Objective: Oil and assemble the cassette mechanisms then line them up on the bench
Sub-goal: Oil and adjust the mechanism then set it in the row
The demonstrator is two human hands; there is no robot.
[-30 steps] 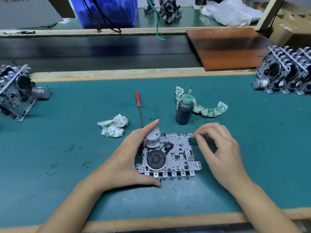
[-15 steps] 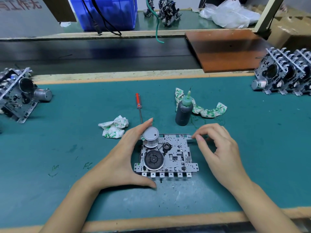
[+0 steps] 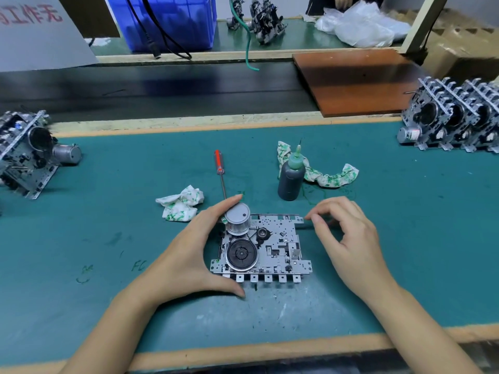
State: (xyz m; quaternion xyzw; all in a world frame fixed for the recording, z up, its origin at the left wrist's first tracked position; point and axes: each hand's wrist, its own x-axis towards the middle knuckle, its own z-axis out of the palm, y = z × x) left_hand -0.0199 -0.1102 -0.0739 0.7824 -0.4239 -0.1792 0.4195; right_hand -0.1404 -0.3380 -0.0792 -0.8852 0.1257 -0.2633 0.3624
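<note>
A metal cassette mechanism lies flat on the green bench mat, with a silver motor and a black flywheel on its left half. My left hand cups its left side, forefinger against the motor and thumb at the front edge. My right hand has curled fingers, and its thumb and forefinger tips meet at the plate's far right corner. A dark oil bottle with a green nozzle stands upright just behind. Assembled mechanisms stand in a row at the far right.
A red-handled screwdriver lies behind the motor. Crumpled stained tissue sits to the left, another tissue strip behind the bottle. One more mechanism leans at the left edge. A brown board and dark conveyor belt lie beyond.
The mechanism and both hands have drifted slightly to the left. The hold of each hand looks the same.
</note>
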